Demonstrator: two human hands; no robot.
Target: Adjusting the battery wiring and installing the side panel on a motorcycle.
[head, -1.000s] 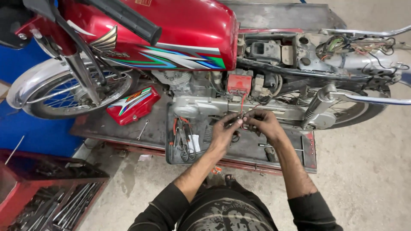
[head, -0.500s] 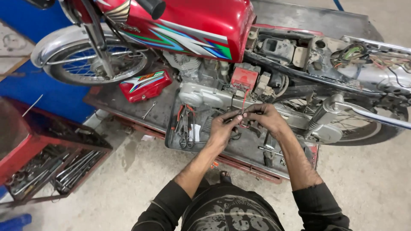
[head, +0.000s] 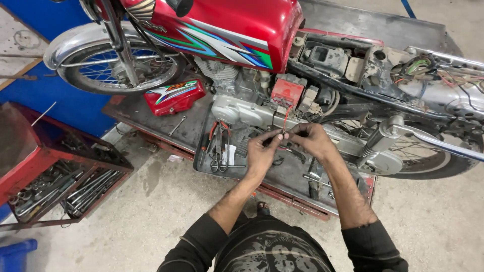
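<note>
From the head camera, both hands meet just below the red battery (head: 287,92) of a red motorcycle (head: 227,30) parked on a low work platform (head: 353,22). The left hand (head: 262,153) and the right hand (head: 313,141) each pinch, thumb against forefinger, the lower end of a thin red wire (head: 285,121) that runs up to the battery; the fingertips are nearly touching. The wire end looks loose, so the joining seems unfinished, though its tip is too small to read. The seat is off, leaving the frame and wiring bare right of the battery. Below-left of the battery lies a tray of pliers (head: 218,146); farther left, 1 red side cover (head: 174,96) and a red tool drawer (head: 65,176).
</note>
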